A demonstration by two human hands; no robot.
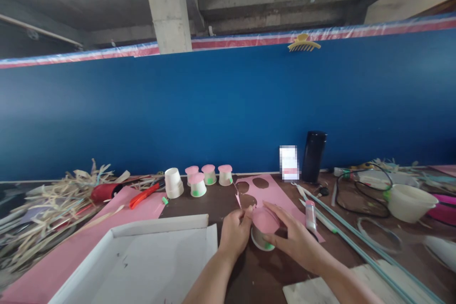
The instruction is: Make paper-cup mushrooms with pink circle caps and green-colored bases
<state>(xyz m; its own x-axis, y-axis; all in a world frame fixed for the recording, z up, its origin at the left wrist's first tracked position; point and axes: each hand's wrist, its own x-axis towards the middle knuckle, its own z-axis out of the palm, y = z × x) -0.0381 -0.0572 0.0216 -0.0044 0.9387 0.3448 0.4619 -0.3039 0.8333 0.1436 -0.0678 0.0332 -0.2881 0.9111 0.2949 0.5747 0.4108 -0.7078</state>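
A small white paper cup (257, 239) with a green patch stands upside down on the table in front of me. A round pink paper disc (265, 221) covers its top. My left hand (234, 233) is closed at the disc's left edge, thumb and fingertips pressed together there. On the other side, my right hand (298, 240) curves around the cup and disc, with its thumb low on the cup and its fingers along the disc's rim. Behind them lies a pink paper sheet (276, 190) with round holes cut out.
Several cups with pink tops (197, 185) stand at the back, beside stacked white cups (173, 183). A white box lid (160, 256), red-handled scissors (142, 195) and pale strips (39, 223) lie left. A black bottle (314, 156), a glue bottle (310, 216) and pale-blue rods (363, 233) are right.
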